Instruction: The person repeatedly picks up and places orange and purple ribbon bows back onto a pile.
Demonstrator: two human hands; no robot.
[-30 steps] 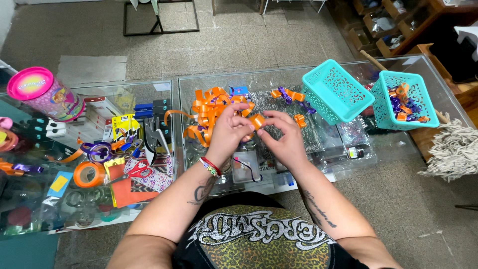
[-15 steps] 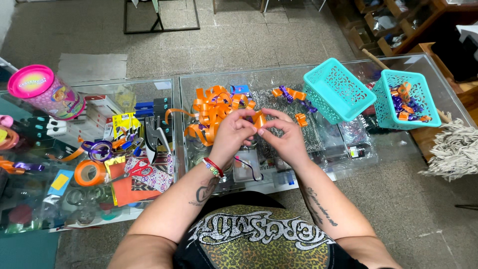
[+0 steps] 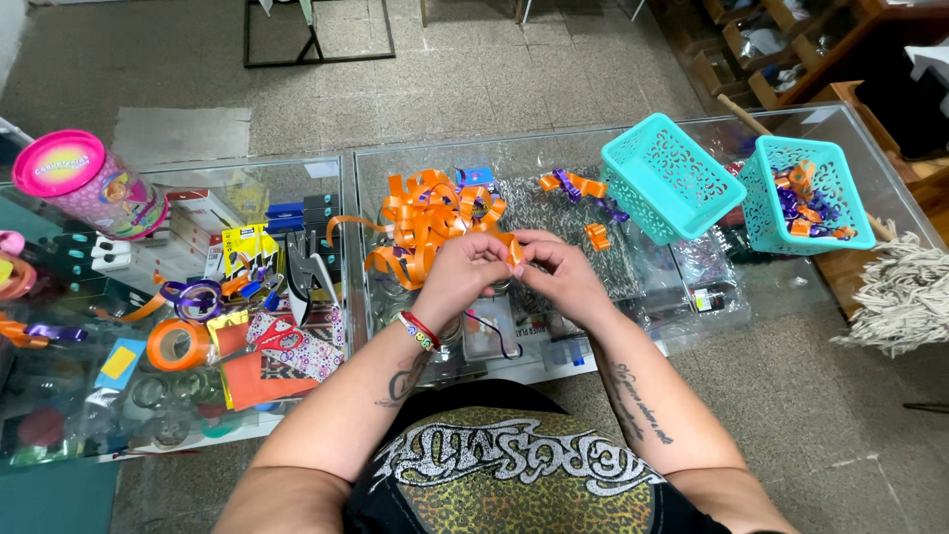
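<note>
**Two hands pinched one orange ribbon piece over the glass desk**

The left hand (image 3: 463, 269) and the right hand (image 3: 556, 277) met above the middle of the glass desk (image 3: 692, 297), fingertips together. Between them sat a short piece of orange ribbon (image 3: 515, 251), and the fingers of both hands were closed on it, the left from one side and the right from the other. How the ribbon was folded inside the grip could not be told. The left wrist carried a beaded bracelet (image 3: 420, 330).

Just beyond the fingers lay a loose pile of curled orange ribbon (image 3: 427, 220), touching the desk and reaching almost to the left knuckles. Farther beyond and toward the right-hand side, a small orange-and-purple bow (image 3: 576, 186) and a single orange loop (image 3: 597, 236) rested near each other. Past those, well away from the fingers on the right, a turquoise basket (image 3: 664, 178) lay tipped on its side, and a second turquoise basket (image 3: 803, 195) stood upright beside it with orange and purple bows inside.

Out to the left of the fingers, well apart, lay a roll of orange tape (image 3: 178, 344), red-handled scissors (image 3: 284, 337), a purple ribbon spool (image 3: 198, 294) and a pink-lidded canister (image 3: 84, 183). A pale mop head (image 3: 905, 292) hung off the desk's far right edge.
</note>
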